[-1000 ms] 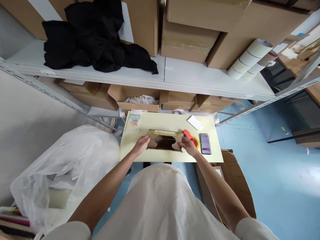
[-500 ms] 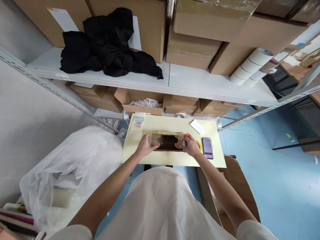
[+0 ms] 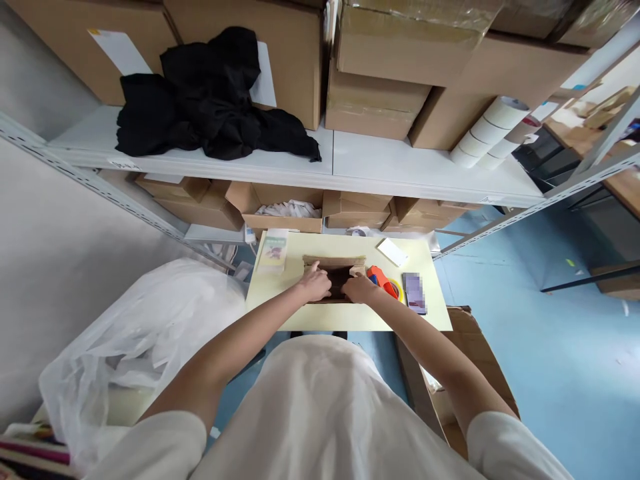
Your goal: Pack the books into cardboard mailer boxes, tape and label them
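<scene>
On the pale yellow table stands a small open cardboard box [image 3: 334, 260], its dark inside facing up between my hands. My left hand [image 3: 316, 283] lies over the box's left end, fingers closed at the side flap and partly inside the opening. At the opposite end, my right hand [image 3: 359, 288] is closed on the right flap, with its fingertips reaching in and partly hidden. Just right of that hand are an orange-red tape dispenser [image 3: 382, 280] and a roll of yellow tape [image 3: 397, 289].
A phone [image 3: 415, 293] and a white box [image 3: 393, 253] lie on the table's [image 3: 270, 303] right side, a printed packet [image 3: 274, 251] on its left. A shelf [image 3: 280, 173] with cartons rises behind. Plastic bagging [image 3: 150, 327] bulges at left; an open carton [image 3: 480, 360] stands at right.
Both hands have moved inward from the box's outer ends to its end flaps and opening. The right hand has come away from beside the tape dispenser, which now shows more fully.
</scene>
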`<state>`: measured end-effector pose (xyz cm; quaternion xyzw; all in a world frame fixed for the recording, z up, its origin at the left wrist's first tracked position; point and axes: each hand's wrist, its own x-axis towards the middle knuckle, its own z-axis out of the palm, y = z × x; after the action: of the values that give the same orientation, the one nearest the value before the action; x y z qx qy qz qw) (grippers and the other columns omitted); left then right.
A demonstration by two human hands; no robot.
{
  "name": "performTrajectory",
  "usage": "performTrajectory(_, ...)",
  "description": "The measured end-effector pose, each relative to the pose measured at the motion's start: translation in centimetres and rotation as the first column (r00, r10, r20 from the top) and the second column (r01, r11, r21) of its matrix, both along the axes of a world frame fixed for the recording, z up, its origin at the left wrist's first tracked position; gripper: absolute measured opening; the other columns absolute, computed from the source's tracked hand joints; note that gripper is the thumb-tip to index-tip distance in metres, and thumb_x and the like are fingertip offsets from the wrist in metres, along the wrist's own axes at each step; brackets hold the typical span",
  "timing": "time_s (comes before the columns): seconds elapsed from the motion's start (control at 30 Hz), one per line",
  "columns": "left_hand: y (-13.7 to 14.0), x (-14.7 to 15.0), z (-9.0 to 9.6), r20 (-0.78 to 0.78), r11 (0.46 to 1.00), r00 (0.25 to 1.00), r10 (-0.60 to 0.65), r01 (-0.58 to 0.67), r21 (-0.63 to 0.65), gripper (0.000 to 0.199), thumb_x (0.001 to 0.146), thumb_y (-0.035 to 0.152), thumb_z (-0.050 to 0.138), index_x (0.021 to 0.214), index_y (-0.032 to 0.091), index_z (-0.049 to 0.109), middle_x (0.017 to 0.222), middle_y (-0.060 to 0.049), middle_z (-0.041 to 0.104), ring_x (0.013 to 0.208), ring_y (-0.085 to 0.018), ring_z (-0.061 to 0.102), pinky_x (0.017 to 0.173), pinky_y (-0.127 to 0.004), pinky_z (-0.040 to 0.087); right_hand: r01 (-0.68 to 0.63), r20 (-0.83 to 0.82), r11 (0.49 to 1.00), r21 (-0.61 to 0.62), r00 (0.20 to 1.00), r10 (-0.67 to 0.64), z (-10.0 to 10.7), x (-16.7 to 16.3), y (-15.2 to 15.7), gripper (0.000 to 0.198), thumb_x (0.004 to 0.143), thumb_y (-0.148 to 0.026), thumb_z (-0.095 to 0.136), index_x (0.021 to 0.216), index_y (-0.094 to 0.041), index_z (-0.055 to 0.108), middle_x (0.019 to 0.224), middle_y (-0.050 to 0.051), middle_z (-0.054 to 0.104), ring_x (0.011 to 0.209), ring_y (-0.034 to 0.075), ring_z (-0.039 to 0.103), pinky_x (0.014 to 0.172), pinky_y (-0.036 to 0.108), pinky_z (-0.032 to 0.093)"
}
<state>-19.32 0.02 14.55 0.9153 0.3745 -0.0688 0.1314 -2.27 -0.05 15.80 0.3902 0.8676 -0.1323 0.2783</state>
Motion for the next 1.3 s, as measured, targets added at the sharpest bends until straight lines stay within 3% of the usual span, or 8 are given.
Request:
performTrajectory(0.17,-1.1,-0.6,1.1,-0.153,0.967,0.971,0.186,-0.154,0.201,0.038,0.076,0.052,0.059,0.076,0.018,0.076,0.077,-0.014,0.070,0.106,-0.035,0.053,0.108,-0.057,0.004,0.120,0.064,0.981,0.151,0.989,-0.131,1.1,0.8,-1.0,0.030,0.088,-0.026,0.047,0.096,-0.008,0.070,0.099,0.023,0.067,0.094,0.032,0.062,0.091,0.050,0.031)
performTrajectory(0.3,-2.7,-2.7,0.6,-0.131,0.910,0.907,0.400,-0.375,0.177,0.071,0.068,0.067,0.057,0.107,0.009,0.069,0.117,-0.024,0.061,0.120,-0.043,0.041,0.108,-0.059,-0.004,0.250,-0.009,0.945,0.211,0.967,-0.254,1.4,3.0,-2.3,0.052,0.087,-0.050,0.045,0.114,-0.009,0.062,0.114,0.023,0.059,0.099,0.034,0.058,0.093,0.049,0.031)
performTrajectory(0.4,-3.8,-4.0,-1.0,-0.087,0.884,0.879,0.468,-0.465,0.051,0.103,0.059,0.075,0.054,0.137,0.009,0.043,0.147,-0.023,0.031,0.131,-0.043,0.028,0.105,-0.064,-0.008,0.310,-0.135,0.942,0.125,0.946,-0.293,0.5,4.7,-2.9,0.081,0.078,-0.061,0.053,0.141,-0.013,0.034,0.136,0.022,0.043,0.113,0.035,0.050,0.096,0.046,0.032)
performTrajectory(0.53,-4.8,-4.3,-3.2,-0.053,0.846,0.849,0.525,-0.528,-0.072,0.125,0.053,0.076,0.058,0.147,0.007,0.011,0.153,-0.023,0.007,0.135,-0.042,0.023,0.106,-0.066,0.001,0.354,-0.227,0.935,0.019,0.912,-0.341,-1.4,6.2,-2.1,0.126,0.058,-0.054,0.074,0.148,-0.019,-0.007,0.152,0.020,0.012,0.127,0.036,0.037,0.095,0.043,0.036)
performTrajectory(0.67,-5.2,-3.9,-4.4,0.021,0.826,0.829,0.559,-0.555,-0.099,0.127,0.057,0.071,0.061,0.147,0.007,-0.002,0.154,-0.022,0.004,0.137,-0.039,0.023,0.109,-0.059,0.011,0.417,-0.288,0.909,-0.013,0.869,-0.403,-2.0,6.4,-0.3,0.142,0.050,-0.044,0.082,0.145,-0.015,-0.019,0.144,0.022,0.024,0.121,0.033,0.042,0.091,0.039,0.042)
performTrajectory(0.93,-4.2,-3.8,-5.8,0.131,0.782,0.772,0.622,-0.604,-0.154,0.126,0.061,0.060,0.067,0.146,0.016,-0.014,0.154,-0.019,0.006,0.135,-0.035,0.031,0.109,-0.052,0.019,0.489,-0.207,0.871,-0.034,0.849,-0.485,-1.9,5.8,2.4,0.141,0.044,-0.045,0.085,0.147,-0.024,-0.010,0.135,0.018,0.030,0.109,0.033,0.053,0.085,0.040,0.045)
performTrajectory(1.17,-3.1,-4.8,-6.2,0.259,0.782,0.740,0.621,-0.562,-0.271,0.133,0.055,0.053,0.076,0.146,0.020,-0.016,0.155,-0.018,0.006,0.138,-0.033,0.025,0.106,-0.048,0.028,0.517,-0.235,0.855,-0.045,0.826,-0.512,-2.3,6.1,2.8,0.126,0.055,-0.048,0.079,0.147,-0.026,-0.004,0.141,0.019,0.025,0.105,0.032,0.057,0.083,0.040,0.045)
performTrajectory(1.3,-3.0,-6.4,-6.6,0.332,0.809,0.741,0.584,-0.494,-0.320,0.119,0.065,0.057,0.067,0.147,0.019,-0.011,0.155,-0.017,0.006,0.141,-0.031,0.018,0.108,-0.047,0.027,0.507,-0.195,0.861,-0.030,0.842,-0.503,-2.3,5.8,2.9,0.122,0.057,-0.046,0.078,0.147,-0.026,-0.002,0.136,0.018,0.031,0.101,0.032,0.058,0.078,0.039,0.045)
